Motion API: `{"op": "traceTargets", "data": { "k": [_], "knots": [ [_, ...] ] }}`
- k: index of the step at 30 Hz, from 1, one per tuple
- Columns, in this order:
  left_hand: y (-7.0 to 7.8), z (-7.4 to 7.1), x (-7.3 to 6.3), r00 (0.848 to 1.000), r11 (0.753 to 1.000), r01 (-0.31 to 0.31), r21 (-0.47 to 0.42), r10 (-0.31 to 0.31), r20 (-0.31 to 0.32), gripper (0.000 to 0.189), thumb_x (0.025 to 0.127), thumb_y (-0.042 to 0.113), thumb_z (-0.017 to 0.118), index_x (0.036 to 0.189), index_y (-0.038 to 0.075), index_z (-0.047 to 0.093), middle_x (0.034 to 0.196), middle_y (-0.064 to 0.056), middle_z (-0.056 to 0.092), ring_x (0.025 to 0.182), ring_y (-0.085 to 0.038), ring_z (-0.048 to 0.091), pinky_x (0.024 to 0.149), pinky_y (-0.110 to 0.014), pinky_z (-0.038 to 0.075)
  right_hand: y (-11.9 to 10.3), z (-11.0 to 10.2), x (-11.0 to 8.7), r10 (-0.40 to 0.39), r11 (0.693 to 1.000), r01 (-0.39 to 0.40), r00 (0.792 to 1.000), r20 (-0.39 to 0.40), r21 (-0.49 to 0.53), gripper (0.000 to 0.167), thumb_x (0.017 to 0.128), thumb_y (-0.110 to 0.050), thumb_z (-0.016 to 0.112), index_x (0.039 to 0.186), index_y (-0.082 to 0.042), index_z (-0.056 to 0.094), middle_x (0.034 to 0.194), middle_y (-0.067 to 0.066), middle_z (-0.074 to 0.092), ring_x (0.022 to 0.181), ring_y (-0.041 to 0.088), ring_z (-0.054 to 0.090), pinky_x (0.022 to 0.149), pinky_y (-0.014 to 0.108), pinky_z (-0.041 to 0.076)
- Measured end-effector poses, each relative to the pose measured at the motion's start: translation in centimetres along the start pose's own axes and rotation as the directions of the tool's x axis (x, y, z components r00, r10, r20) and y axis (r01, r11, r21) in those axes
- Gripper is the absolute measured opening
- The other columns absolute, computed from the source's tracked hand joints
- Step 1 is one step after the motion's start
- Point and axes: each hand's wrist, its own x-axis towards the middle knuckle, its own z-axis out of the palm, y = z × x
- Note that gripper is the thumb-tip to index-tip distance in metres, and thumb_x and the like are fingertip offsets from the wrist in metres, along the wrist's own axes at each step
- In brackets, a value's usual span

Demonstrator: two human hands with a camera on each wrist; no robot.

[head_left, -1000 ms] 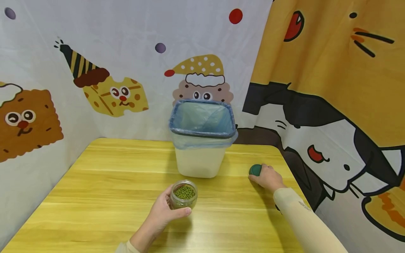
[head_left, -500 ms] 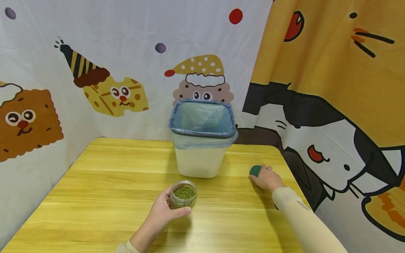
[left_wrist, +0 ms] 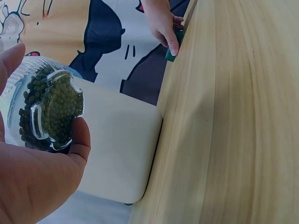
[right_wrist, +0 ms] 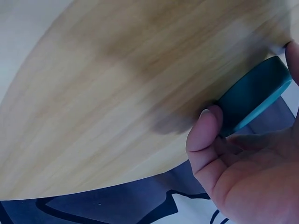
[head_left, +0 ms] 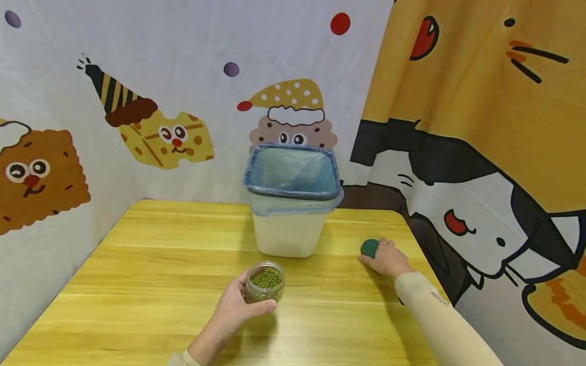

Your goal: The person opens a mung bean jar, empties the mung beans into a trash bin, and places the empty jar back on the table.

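Note:
My left hand (head_left: pixel 234 304) grips a clear jar (head_left: pixel 265 282) by its side, thumb in front and fingers behind. Small green beans (head_left: pixel 266 278) fill part of the jar, whose mouth is uncovered and faces up. In the left wrist view the jar's base (left_wrist: pixel 58 109) shows beans through it, so it is held above the table. Over on the right side of the table, my right hand (head_left: pixel 388 258) pinches a green lid (head_left: pixel 370 248) by its rim. The right wrist view shows the lid (right_wrist: pixel 254 93) tilted between thumb and fingers, close to the tabletop.
Behind the jar stands a whitish bin (head_left: pixel 289 234) with a blue plastic bag (head_left: pixel 293 195) folded over its rim. The wood-grain table (head_left: pixel 151 279) ends at a cartoon-printed curtain (head_left: pixel 183 61) at the back and right.
Hardly anything differs. The left hand still holds the jar in nearly the same place, and the right hand keeps the lid at the right side with only a tiny shift.

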Motion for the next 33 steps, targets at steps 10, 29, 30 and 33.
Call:
{"op": "traceTargets", "data": {
  "k": [10,29,30,33],
  "knots": [
    [-0.1,0.1,-0.2,1.0,1.0,0.024,0.007,-0.024,-0.013,0.081,0.077,0.007,0.092,0.15,0.007,0.057,0.137,-0.016,0.07,0.126,-0.027,0.065,0.105,-0.023,0.052,0.3,-0.4,-1.2,0.023,0.998,-0.019,0.997,-0.069,0.058,0.117,0.1,-0.072,0.057,0.161,0.018,0.015,0.156,0.048,0.031,0.135,0.067,0.043,0.111,0.075,0.042],
    [-0.4,0.1,-0.3,0.998,0.999,0.037,0.001,-0.037,-0.056,0.082,0.075,0.006,0.093,0.149,0.008,0.058,0.135,-0.014,0.071,0.125,-0.025,0.066,0.104,-0.021,0.052,-1.6,-2.5,-5.6,-0.154,0.973,0.179,0.974,-0.165,0.144,0.089,0.104,-0.064,0.059,0.16,0.003,0.041,0.156,0.035,0.048,0.139,0.056,0.052,0.106,0.072,0.049],
    [-0.4,0.1,-0.3,0.997,0.999,0.037,0.003,-0.037,-0.063,0.082,0.075,0.006,0.093,0.149,0.008,0.058,0.135,-0.014,0.071,0.124,-0.025,0.066,0.104,-0.021,0.052,-1.9,-2.6,-5.9,-0.165,0.971,0.19,0.971,-0.172,0.146,0.088,0.104,-0.063,0.059,0.16,0.003,0.041,0.156,0.035,0.049,0.139,0.056,0.052,0.106,0.072,0.049],
    [-0.4,0.1,-0.3,0.996,0.999,0.04,0.005,-0.039,-0.078,0.083,0.075,0.006,0.094,0.149,0.01,0.058,0.135,-0.013,0.072,0.124,-0.024,0.067,0.103,-0.021,0.052,-2.6,-3.0,-6.4,-0.195,0.961,0.229,0.958,-0.208,0.152,0.082,0.105,-0.056,0.061,0.159,0.003,0.044,0.156,0.033,0.051,0.14,0.054,0.053,0.108,0.07,0.049]
  ]
}}
